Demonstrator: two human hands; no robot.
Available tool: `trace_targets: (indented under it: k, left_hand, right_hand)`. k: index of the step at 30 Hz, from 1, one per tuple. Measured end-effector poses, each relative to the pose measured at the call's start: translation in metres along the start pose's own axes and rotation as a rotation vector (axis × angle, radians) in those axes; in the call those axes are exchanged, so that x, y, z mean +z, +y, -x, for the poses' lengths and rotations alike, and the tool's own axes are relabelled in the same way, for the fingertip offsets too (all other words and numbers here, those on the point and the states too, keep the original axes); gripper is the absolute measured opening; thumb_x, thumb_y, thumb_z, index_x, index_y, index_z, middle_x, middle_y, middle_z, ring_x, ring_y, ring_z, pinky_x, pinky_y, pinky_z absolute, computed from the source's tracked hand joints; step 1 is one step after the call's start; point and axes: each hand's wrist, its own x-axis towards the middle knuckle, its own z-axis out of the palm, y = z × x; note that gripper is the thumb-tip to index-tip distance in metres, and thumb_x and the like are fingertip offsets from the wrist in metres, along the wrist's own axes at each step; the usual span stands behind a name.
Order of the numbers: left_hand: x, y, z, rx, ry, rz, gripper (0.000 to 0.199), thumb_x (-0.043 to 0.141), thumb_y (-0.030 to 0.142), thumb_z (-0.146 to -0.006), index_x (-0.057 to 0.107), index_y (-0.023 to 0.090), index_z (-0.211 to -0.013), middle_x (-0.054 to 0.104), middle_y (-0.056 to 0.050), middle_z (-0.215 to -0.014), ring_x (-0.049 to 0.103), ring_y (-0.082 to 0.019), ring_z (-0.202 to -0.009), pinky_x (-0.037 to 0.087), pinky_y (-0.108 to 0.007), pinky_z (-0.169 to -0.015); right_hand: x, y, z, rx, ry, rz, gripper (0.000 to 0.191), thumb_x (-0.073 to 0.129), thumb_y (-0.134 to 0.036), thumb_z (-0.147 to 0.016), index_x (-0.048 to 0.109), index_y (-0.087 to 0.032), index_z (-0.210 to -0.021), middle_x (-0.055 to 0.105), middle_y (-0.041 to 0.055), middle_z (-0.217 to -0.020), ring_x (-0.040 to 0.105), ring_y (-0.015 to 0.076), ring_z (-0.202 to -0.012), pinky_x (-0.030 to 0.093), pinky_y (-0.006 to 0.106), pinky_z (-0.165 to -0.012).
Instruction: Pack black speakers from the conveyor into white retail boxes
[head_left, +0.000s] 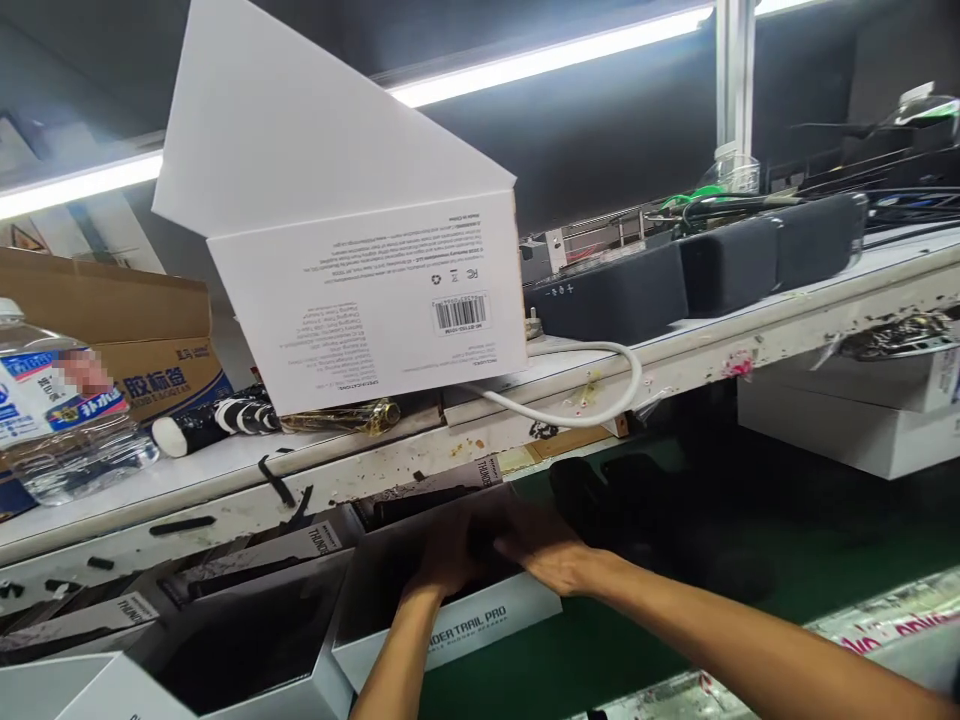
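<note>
Both of my hands reach into an open white speaker box (517, 610) with a dark interior, lettered "…NDER TRAIL PRO" on its near side. My left hand (448, 560) is over the middle of the box, its fingers lost in shadow. My right hand (551, 548) comes in over the right end, thumb pointing left and the other fingers dark. What they touch inside cannot be made out. Left of it stands another open box (247, 630) with a black inside. Printed flaps (262, 560) reading "THUNDE…" rise behind the boxes.
Above, a shelf (420, 450) holds an upside-down white carton (375, 300) with raised flap, dark speakers (615, 300), a water bottle (67, 410) and a brown carton (157, 350). A white cable (637, 380) loops over its edge. Below runs a green belt (487, 680); white boxes (847, 420) are right.
</note>
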Motion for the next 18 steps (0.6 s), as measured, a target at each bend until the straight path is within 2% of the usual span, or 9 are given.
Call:
trace_targets:
  k: [3,6,8,10,12,14,18]
  left_hand:
    - [-0.007,0.006,0.013,-0.043,0.025,-0.022,0.078,0.072,0.018,-0.069,0.050,0.020,-0.144,0.052,-0.010,-0.152,0.045,-0.029,-0.142,0.031,-0.044,-0.123]
    - [-0.019,0.026,0.041,-0.150,0.034,-0.001,0.074,0.067,0.032,-0.080,0.046,0.018,-0.150,0.044,-0.012,-0.159,0.037,-0.031,-0.148,0.026,-0.047,-0.126]
    - [-0.026,0.046,0.063,-0.188,-0.048,0.035,0.076,0.066,0.043,-0.083,0.044,0.020,-0.152,0.042,-0.009,-0.161,0.037,-0.029,-0.148,0.027,-0.044,-0.125]
    - [-0.033,0.066,0.083,-0.208,-0.155,0.045,0.077,0.066,0.047,-0.083,0.045,0.023,-0.153,0.043,-0.006,-0.160,0.038,-0.028,-0.148,0.028,-0.042,-0.125]
    - [-0.037,0.082,0.098,-0.226,-0.213,0.034,0.076,0.067,0.047,-0.082,0.046,0.025,-0.152,0.044,-0.006,-0.159,0.037,-0.029,-0.149,0.028,-0.043,-0.125]
    - [-0.038,0.090,0.111,-0.240,-0.216,0.030,0.074,0.066,0.046,-0.083,0.047,0.027,-0.152,0.042,-0.004,-0.161,0.036,-0.029,-0.149,0.029,-0.043,-0.125]
    - [-0.033,0.082,0.139,-0.289,-0.212,0.053,0.074,0.070,0.042,-0.080,0.048,0.035,-0.150,0.038,0.001,-0.163,0.034,-0.030,-0.151,0.028,-0.046,-0.127]
  right_hand:
    - [-0.028,0.015,0.013,0.165,0.045,0.149,0.043,0.048,-0.043,-0.100,0.065,-0.015,-0.128,0.063,0.0158,-0.126,0.063,0.0250,-0.113,0.050,0.032,-0.095]
    - [-0.053,0.040,0.042,0.318,0.067,0.358,0.042,0.051,-0.037,-0.098,0.067,-0.006,-0.123,0.064,0.0242,-0.121,0.065,0.0325,-0.110,0.052,0.039,-0.091]
    - [-0.061,0.054,0.064,0.365,-0.022,0.483,0.043,0.052,-0.040,-0.099,0.073,-0.004,-0.111,0.068,0.0252,-0.108,0.068,0.0367,-0.105,0.053,0.044,-0.089]
    - [-0.059,0.063,0.081,0.415,-0.132,0.525,0.050,0.050,-0.047,-0.101,0.076,-0.005,-0.097,0.069,0.0245,-0.097,0.069,0.0393,-0.100,0.053,0.047,-0.087]
    - [-0.050,0.069,0.092,0.471,-0.173,0.430,0.057,0.047,-0.054,-0.101,0.076,-0.006,-0.090,0.070,0.0229,-0.094,0.069,0.0406,-0.100,0.053,0.049,-0.086]
    - [-0.037,0.071,0.095,0.535,-0.185,0.233,0.052,0.050,-0.054,-0.099,0.073,-0.009,-0.086,0.071,0.0204,-0.092,0.071,0.0386,-0.096,0.053,0.047,-0.084]
    - [-0.011,0.069,0.096,0.755,-0.198,-0.391,0.035,0.047,-0.041,-0.102,0.060,-0.011,-0.093,0.069,0.0157,-0.077,0.068,0.0230,-0.061,0.051,0.031,-0.057]
